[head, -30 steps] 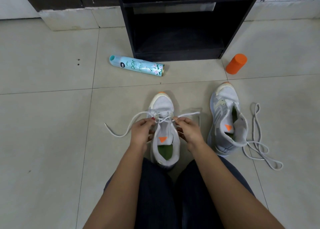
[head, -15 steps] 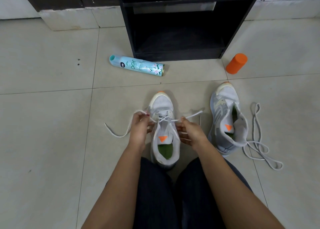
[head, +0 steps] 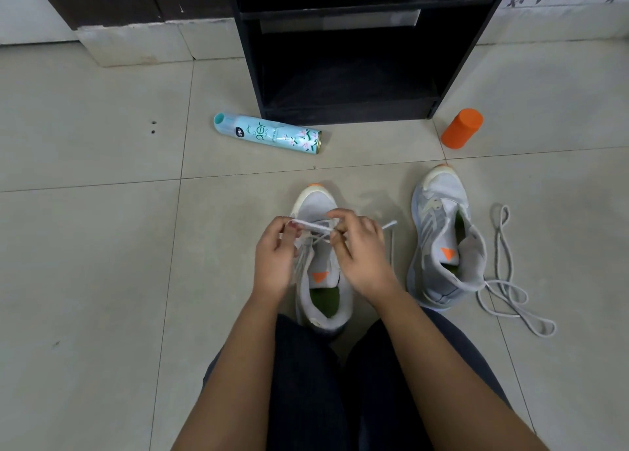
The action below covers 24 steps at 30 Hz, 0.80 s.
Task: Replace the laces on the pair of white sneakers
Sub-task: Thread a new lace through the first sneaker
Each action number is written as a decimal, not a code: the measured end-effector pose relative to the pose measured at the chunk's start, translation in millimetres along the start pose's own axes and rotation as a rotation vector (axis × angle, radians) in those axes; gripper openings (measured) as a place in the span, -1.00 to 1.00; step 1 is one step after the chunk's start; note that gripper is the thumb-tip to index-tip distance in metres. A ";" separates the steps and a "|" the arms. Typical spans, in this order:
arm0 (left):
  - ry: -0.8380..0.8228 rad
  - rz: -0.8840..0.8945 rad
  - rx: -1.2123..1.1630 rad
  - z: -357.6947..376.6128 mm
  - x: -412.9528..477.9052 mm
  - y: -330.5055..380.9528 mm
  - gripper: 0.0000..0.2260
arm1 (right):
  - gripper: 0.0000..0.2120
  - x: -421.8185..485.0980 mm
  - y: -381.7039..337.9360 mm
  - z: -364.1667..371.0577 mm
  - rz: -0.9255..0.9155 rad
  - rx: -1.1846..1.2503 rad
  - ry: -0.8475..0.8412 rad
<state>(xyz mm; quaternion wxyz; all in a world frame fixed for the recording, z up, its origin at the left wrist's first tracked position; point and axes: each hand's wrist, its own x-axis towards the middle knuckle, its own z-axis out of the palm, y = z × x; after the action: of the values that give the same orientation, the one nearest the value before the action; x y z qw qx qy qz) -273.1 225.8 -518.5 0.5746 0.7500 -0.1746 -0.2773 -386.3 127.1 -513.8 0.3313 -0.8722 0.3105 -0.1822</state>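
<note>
White lace (head: 315, 226) pinched in your left hand (head: 274, 263) and right hand (head: 364, 256): tug unevenly and one end may escape the sneaker (head: 316, 202).

"aer" + "99" badge on teal spray can (head: 269, 136)

Matt mesh-cloth sneakers (head: 321, 280), a flat woven lace (head: 315, 226), smooth faintly glossy floor tiles (head: 85, 246), a shiny metal spray can (head: 269, 137).

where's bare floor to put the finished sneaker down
Bare tiles left of the left hand, nearer than the spray can; also right of the loose lace. Crowded between the near sneaker and second sneaker, where the white lace trails.
</note>
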 end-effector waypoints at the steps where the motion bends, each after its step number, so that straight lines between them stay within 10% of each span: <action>1: 0.048 -0.063 -0.067 -1.2 2.0 -0.1 -0.79 | -0.77 0.8 2.1 -2.9 0.042 0.035 0.034; 7: 0.153 -0.273 -0.001 -5.1 7.1 -15.3 -0.83 | -0.90 -0.8 6.6 -6.2 0.143 0.275 0.045; 12: -0.058 0.365 0.297 -1.5 2.2 -0.5 -0.63 | -0.91 -3.2 -17.7 -1.8 0.021 0.466 0.005; 15: -0.201 0.451 0.284 7.1 -5.1 3.4 -0.69 | -0.91 -1.8 -23.0 -4.3 0.041 0.569 0.065; 24: 0.165 0.108 0.457 -12.7 5.5 -13.6 -0.82 | -0.89 5.8 4.8 -17.7 0.364 0.630 -0.008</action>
<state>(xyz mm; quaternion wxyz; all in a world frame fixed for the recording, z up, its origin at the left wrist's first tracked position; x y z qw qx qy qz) -261.7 236.1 -530.4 0.4165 0.8700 -0.2253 -0.1372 -393.3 112.3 -503.9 0.6121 -0.6583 0.3880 -0.2035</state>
